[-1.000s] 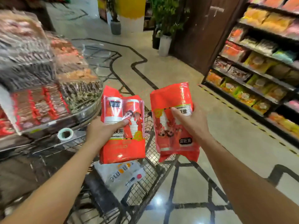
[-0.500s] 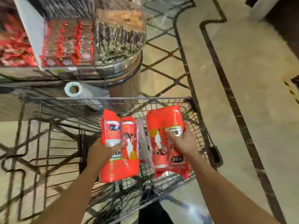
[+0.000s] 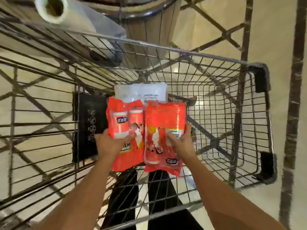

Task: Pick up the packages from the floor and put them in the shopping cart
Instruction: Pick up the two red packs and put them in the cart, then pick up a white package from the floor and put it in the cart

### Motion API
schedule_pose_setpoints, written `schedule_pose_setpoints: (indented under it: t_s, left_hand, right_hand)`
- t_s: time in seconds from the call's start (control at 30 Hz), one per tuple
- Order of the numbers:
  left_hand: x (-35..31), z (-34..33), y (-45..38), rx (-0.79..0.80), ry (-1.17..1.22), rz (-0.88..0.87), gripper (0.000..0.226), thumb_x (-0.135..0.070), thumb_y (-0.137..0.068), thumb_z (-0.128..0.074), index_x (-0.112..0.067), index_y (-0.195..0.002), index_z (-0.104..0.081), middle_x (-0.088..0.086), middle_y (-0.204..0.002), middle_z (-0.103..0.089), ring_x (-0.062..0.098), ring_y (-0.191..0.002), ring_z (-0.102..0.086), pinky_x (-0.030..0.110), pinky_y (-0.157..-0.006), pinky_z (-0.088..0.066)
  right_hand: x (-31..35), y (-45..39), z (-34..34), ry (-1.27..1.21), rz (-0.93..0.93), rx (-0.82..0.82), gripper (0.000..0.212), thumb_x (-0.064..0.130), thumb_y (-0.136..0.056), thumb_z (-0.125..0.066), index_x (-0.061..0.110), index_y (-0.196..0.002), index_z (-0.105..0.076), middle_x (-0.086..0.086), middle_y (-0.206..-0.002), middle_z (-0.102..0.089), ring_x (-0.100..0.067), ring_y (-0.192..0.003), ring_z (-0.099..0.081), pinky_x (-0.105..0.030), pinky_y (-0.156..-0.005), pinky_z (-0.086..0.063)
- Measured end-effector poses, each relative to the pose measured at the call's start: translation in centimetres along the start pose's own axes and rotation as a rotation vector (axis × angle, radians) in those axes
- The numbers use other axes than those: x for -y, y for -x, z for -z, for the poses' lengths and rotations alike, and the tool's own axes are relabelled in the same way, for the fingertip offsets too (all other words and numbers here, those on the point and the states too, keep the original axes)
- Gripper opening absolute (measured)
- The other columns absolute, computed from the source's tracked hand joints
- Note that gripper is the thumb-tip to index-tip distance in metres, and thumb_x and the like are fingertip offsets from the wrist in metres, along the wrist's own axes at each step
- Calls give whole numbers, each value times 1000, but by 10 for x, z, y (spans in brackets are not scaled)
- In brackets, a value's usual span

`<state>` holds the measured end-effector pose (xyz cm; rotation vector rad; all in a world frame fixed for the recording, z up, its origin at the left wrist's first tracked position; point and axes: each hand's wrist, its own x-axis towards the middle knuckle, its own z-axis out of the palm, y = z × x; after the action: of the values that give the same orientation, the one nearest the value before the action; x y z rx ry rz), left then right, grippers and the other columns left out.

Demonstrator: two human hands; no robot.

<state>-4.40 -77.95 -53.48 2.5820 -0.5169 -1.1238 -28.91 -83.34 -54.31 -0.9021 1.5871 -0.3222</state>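
Note:
I look straight down into the wire shopping cart (image 3: 216,57). My left hand (image 3: 110,143) grips a red package (image 3: 124,117) showing two cups, and my right hand (image 3: 181,141) grips a second red package (image 3: 164,117) beside it, its left edge over the first. Both are held low inside the basket, side by side. A white package (image 3: 141,92) lies on the cart bottom just beyond them, partly covered by the red ones.
A black plastic child-seat flap (image 3: 88,123) stands at the left of the basket. A roll of clear plastic bags (image 3: 54,9) and a round display stand's base (image 3: 146,27) sit beyond the cart's far rim. Patterned tile floor surrounds it.
Both hands have lowered the red packages deeper into the cart and brought them together. My view has tilted down, so the display and shelves are out of sight.

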Motion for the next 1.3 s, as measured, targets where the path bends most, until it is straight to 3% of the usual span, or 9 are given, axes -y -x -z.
schedule_pose_setpoints:
  t_s: [0.17, 0.27, 0.43, 0.53, 0.6, 0.7, 0.87, 1.03, 1.3]
  left_hand:
    - [18, -11, -9, 28, -60, -23, 61, -41, -54, -101, -11, -101, -78, 15, -102, -78, 30, -103, -73, 40, -91, -56]
    - [20, -15, -3, -25, -35, -19, 99, -44, -47, -102, -12, -131, -60, 13, -120, -72, 31, -111, -70, 45, -94, -56]
    - [1, -7, 16, -81, -46, -21, 126, -55, -54, -94, -8, -152, -31, 21, -137, -60, 43, -126, -58, 58, -101, -50]
    - [-27, 20, 34, -139, -197, -186, 111, -53, -78, -83, -4, -160, -26, 23, -153, -46, 41, -141, -43, 53, -109, -42]
    - [-47, 46, 45, -167, -367, -362, 101, -55, -85, -77, -7, -161, -28, 22, -160, -39, 40, -147, -37, 52, -112, -39]
    - [-74, 95, 58, -231, -547, -549, 87, -59, -86, -72, -10, -153, -44, 19, -151, -50, 40, -138, -47, 54, -106, -46]
    - [-103, 199, 91, -411, -658, -710, 81, -58, -85, -71, -16, -151, -51, 14, -147, -56, 35, -137, -49, 52, -107, -42]
    - [-111, 320, 137, -581, -656, -683, 84, -71, -94, -48, -27, -163, -29, 6, -167, -34, 27, -152, -31, 45, -122, -24]
    - [30, 531, 190, -941, -549, -641, 80, -69, -84, -65, -19, -146, -58, 13, -148, -58, 37, -136, -53, 56, -110, -43]
  right_hand:
    - [-17, -19, 3, 121, 18, 94, 89, 21, -92, -82, 17, -158, -24, 14, -123, -59, -1, -107, -62, -8, -86, -48]
    - [-16, -19, 5, 161, 18, 128, 106, 42, -80, -85, 17, -161, -22, 5, -129, -56, -15, -117, -57, -29, -98, -43]
    - [2, -8, 16, 189, -24, 179, 105, 50, -69, -92, 21, -152, -35, 12, -126, -61, -11, -124, -65, -12, -84, -54]
    - [30, 2, 20, 257, 58, 86, 110, 74, -63, -83, 26, -151, -38, -4, -145, -57, -22, -137, -59, -42, -109, -55]
    - [61, 9, 22, 431, 161, 22, 116, 73, -74, -77, 20, -164, -26, -13, -167, -33, -33, -155, -33, -54, -126, -32]
    - [121, 31, 22, 687, 333, 43, 107, 65, -89, -69, 15, -168, -17, -15, -175, -14, -32, -163, -12, -48, -131, -18]
    - [234, 79, 0, 917, 630, 56, 99, 79, -89, -50, 20, -166, -29, -7, -173, -28, -30, -159, -24, -52, -125, -30]
    - [345, 164, -45, 1053, 950, 0, 107, 91, -78, -18, 32, -165, -34, 3, -171, -34, -27, -157, -28, -56, -120, -35]
    - [427, 329, -194, 1224, 1240, -104, 107, 95, -75, -9, 41, -167, -22, 6, -175, -24, -32, -160, -21, -61, -124, -27]
